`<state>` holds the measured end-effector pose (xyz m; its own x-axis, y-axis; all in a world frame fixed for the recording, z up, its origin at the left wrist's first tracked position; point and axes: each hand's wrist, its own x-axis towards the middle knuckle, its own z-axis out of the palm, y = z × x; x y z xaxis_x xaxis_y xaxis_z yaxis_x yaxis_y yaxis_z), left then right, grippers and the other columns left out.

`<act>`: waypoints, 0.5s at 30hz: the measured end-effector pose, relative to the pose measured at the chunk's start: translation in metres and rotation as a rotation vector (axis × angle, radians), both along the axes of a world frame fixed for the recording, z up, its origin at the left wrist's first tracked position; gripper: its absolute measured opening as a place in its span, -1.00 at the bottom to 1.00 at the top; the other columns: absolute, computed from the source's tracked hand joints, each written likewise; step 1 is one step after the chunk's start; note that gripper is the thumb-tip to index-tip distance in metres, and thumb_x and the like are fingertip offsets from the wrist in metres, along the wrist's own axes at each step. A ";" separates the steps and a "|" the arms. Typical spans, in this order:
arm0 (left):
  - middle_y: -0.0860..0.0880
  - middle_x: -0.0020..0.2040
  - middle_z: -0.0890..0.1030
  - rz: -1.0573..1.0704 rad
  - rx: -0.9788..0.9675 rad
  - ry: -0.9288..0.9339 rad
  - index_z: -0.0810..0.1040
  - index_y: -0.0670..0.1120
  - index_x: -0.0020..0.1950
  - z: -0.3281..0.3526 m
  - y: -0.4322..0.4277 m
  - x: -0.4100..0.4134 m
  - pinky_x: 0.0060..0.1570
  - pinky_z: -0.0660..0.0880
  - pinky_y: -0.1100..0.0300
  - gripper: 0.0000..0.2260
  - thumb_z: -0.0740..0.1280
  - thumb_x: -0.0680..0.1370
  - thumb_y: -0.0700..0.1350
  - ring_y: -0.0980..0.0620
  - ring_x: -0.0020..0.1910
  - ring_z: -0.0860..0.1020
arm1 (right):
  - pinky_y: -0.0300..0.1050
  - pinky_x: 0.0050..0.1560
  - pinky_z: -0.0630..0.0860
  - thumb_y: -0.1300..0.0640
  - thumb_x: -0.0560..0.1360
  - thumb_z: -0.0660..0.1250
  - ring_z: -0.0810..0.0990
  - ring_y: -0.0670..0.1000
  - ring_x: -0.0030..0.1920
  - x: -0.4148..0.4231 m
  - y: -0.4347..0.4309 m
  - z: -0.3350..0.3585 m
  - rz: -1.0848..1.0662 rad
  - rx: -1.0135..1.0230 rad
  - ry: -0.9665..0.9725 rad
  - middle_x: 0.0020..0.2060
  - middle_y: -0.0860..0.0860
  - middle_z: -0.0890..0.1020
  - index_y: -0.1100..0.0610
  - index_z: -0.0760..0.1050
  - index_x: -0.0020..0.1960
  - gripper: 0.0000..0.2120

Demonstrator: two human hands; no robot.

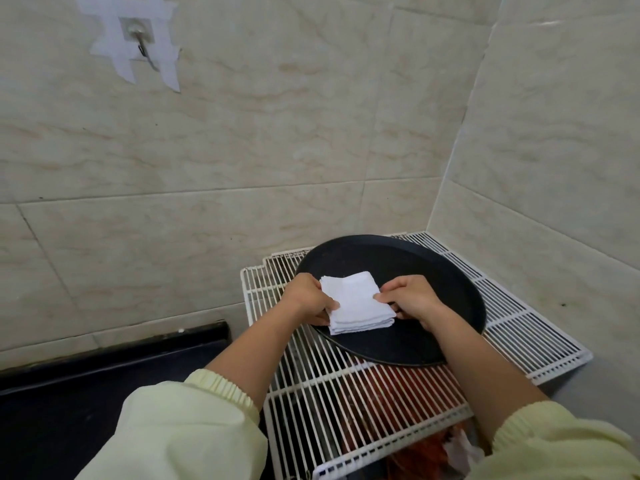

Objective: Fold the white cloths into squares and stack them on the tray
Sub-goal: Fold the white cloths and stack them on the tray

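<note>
Evidently the placing step is in hand. The left hand [308, 299] pinches the left edge of the folded white cloth [356, 303], thumb on top and fingers curled under it. The right hand [412, 299] pinches the opposite edge in the same way. The two hands are set apart with the cloth between them, and both are clamped on it. The cloth is already a neat square. Several layers show along its near edge, though I cannot tell whether that is one cloth folded over or more than one. It lies at the near left edge of the round black tray [450, 271], low enough that it seems to rest on the tray, but contact is hard to confirm.

The tray sits toward the far right corner of a white wire rack [519, 323], its near rim reaching about the rack's middle. Pale yellow sleeves [194, 427] are pushed up both forearms. A dark counter [104, 362] runs along the rack's left edge, and a metal hook [142, 39] is taped to the tiled wall [311, 133] above.

Next, I judge, both pinches should ease off together and the fingers slide out sideways. That way the layers would stay squared rather than being dragged out of line. No further cloths are in view.
</note>
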<state>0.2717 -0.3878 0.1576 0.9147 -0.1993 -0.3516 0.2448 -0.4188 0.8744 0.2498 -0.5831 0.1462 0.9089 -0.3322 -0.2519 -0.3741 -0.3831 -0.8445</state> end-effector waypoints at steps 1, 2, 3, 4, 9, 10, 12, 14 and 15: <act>-0.19 -0.22 0.59 -0.007 0.046 -0.037 0.43 -0.15 -0.21 0.000 -0.001 -0.001 -0.23 0.64 0.00 -0.79 0.44 0.46 -0.31 -0.18 -0.18 0.65 | -0.16 -0.25 0.53 0.26 0.42 0.48 0.61 0.00 -0.21 0.000 0.001 0.000 -0.004 -0.045 -0.022 -0.16 0.09 0.66 0.16 0.59 -0.06 -0.87; -0.22 -0.21 0.61 -0.010 0.074 -0.066 0.43 -0.16 -0.21 0.001 0.001 -0.001 -0.19 0.64 -0.03 -0.80 0.45 0.46 -0.30 -0.21 -0.15 0.66 | -0.13 -0.17 0.56 0.27 0.41 0.48 0.62 0.01 -0.16 0.000 0.002 0.001 -0.009 -0.109 -0.052 -0.13 0.08 0.67 0.16 0.59 -0.07 -0.87; -0.25 -0.18 0.62 -0.008 0.086 -0.088 0.43 -0.16 -0.20 0.002 0.003 -0.001 -0.19 0.64 -0.03 -0.80 0.45 0.46 -0.30 -0.21 -0.15 0.67 | -0.11 -0.08 0.56 0.26 0.40 0.48 0.63 0.02 -0.11 0.001 0.003 0.003 -0.013 -0.188 -0.088 -0.11 0.07 0.67 0.16 0.60 -0.08 -0.87; -0.26 -0.14 0.63 0.001 0.084 -0.111 0.43 -0.16 -0.15 0.002 0.006 -0.001 -0.22 0.65 -0.01 -0.81 0.45 0.46 -0.29 -0.19 -0.19 0.67 | -0.10 0.00 0.54 0.25 0.41 0.48 0.62 0.02 -0.05 0.001 0.006 0.007 -0.015 -0.263 -0.122 -0.10 0.05 0.67 0.14 0.59 -0.07 -0.87; -0.07 -0.19 0.61 0.075 0.113 -0.366 0.55 -0.15 0.07 -0.003 0.038 -0.010 -0.21 0.57 0.11 -0.80 0.44 0.47 -0.18 -0.01 -0.23 0.59 | -0.15 0.04 0.49 0.17 0.46 0.43 0.58 -0.04 -0.02 -0.008 0.048 0.024 0.127 -0.336 -0.263 -0.08 0.00 0.65 0.11 0.61 0.01 -0.87; -0.06 -0.17 0.61 0.084 0.152 -0.407 0.57 -0.15 0.07 -0.004 0.048 -0.015 -0.24 0.50 0.17 -0.80 0.43 0.47 -0.16 0.01 -0.23 0.57 | -0.16 0.04 0.49 0.16 0.46 0.44 0.59 -0.04 -0.02 -0.012 0.061 0.025 0.173 -0.344 -0.281 -0.09 0.00 0.66 0.11 0.62 0.00 -0.88; -0.09 -0.10 0.63 0.097 0.210 -0.451 0.58 -0.14 0.04 -0.006 0.073 -0.024 -0.22 0.44 0.19 -0.82 0.42 0.48 -0.13 -0.01 -0.17 0.56 | -0.17 0.02 0.49 0.16 0.45 0.44 0.60 -0.05 -0.05 -0.018 0.091 0.027 0.260 -0.379 -0.317 -0.10 -0.01 0.67 0.12 0.62 -0.01 -0.87; -0.12 -0.07 0.64 0.123 0.243 -0.478 0.59 -0.13 0.00 -0.006 0.109 -0.036 -0.10 0.49 0.14 -0.87 0.42 0.48 -0.15 -0.09 -0.08 0.60 | -0.15 0.01 0.51 0.16 0.44 0.44 0.60 -0.04 -0.09 -0.027 0.127 0.033 0.336 -0.411 -0.352 -0.14 0.00 0.66 0.13 0.62 -0.01 -0.86; -0.12 -0.06 0.64 0.137 0.261 -0.484 0.59 -0.12 -0.01 -0.006 0.128 -0.043 -0.04 0.50 0.12 -0.88 0.41 0.48 -0.16 -0.11 -0.04 0.61 | -0.15 0.00 0.51 0.16 0.44 0.43 0.59 -0.03 -0.10 -0.032 0.145 0.035 0.364 -0.418 -0.367 -0.15 0.01 0.65 0.13 0.62 0.00 -0.86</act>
<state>0.2290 -0.2594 0.1521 0.9953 -0.0298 0.0924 -0.0905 -0.6288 0.7722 0.2178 -0.4376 0.1815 0.9838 0.0100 0.1789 0.1251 -0.7535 -0.6455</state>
